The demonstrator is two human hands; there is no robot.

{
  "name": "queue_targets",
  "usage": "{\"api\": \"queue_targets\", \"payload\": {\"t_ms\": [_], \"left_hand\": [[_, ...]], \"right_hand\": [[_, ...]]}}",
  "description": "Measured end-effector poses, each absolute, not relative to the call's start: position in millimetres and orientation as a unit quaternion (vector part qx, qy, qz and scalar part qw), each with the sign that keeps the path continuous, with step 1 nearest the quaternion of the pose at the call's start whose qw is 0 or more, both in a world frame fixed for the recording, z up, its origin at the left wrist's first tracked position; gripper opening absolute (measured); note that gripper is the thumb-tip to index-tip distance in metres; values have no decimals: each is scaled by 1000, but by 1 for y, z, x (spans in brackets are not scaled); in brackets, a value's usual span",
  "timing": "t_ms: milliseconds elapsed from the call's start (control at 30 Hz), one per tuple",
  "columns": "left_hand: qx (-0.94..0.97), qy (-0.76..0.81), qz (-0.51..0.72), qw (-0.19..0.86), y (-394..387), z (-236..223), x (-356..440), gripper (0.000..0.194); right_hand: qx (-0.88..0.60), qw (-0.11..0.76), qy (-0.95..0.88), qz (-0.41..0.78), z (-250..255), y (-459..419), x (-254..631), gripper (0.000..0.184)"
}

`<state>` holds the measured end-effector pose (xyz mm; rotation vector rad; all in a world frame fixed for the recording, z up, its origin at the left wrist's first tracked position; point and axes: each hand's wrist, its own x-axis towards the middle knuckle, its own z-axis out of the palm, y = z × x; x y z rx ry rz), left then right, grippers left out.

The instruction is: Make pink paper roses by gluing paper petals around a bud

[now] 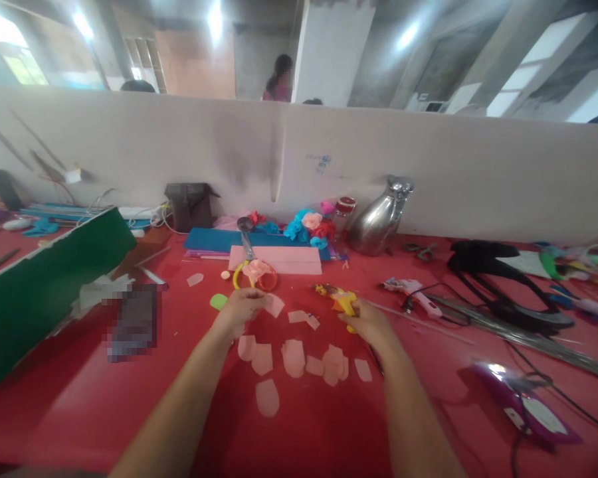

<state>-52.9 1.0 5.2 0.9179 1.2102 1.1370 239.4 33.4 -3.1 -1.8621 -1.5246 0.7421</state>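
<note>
My left hand (252, 302) pinches a pale pink paper petal (275, 305) between thumb and fingers. A yellow glue gun (346, 304) is gripped in my right hand (366, 322), its nozzle pointing left. Below and between my hands, several loose pink petals (268, 398) lie scattered on the red table (309, 438), some overlapping. Just beyond my left hand are a pink paper flower (256, 269) and yellow and red loops (266, 281), partly covered by the flower. A green paper piece (218, 302) is beside that hand.
Pink paper strips (299, 260), a blue sheet (214, 240), coloured paper flowers (309, 226) and a metal jug (383, 219) stand or lie along the white partition (179, 139). To the right are a pink glue gun (421, 300), cables and a purple iron (528, 411). A green board (54, 292) stands left.
</note>
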Motion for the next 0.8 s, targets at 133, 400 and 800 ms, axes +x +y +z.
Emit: {"api": "queue_targets", "payload": {"t_ms": [133, 400, 800], "left_hand": [[390, 563, 444, 578, 5, -2, -55, 28], [451, 646, 400, 468, 14, -24, -57, 12], [474, 669, 373, 434, 13, -30, -58, 7]], "right_hand": [[-693, 342, -551, 316, -8, 34, 226, 13], [-545, 447, -480, 522, 14, 14, 205, 33], [-562, 342, -585, 475, 21, 0, 189, 35]]}}
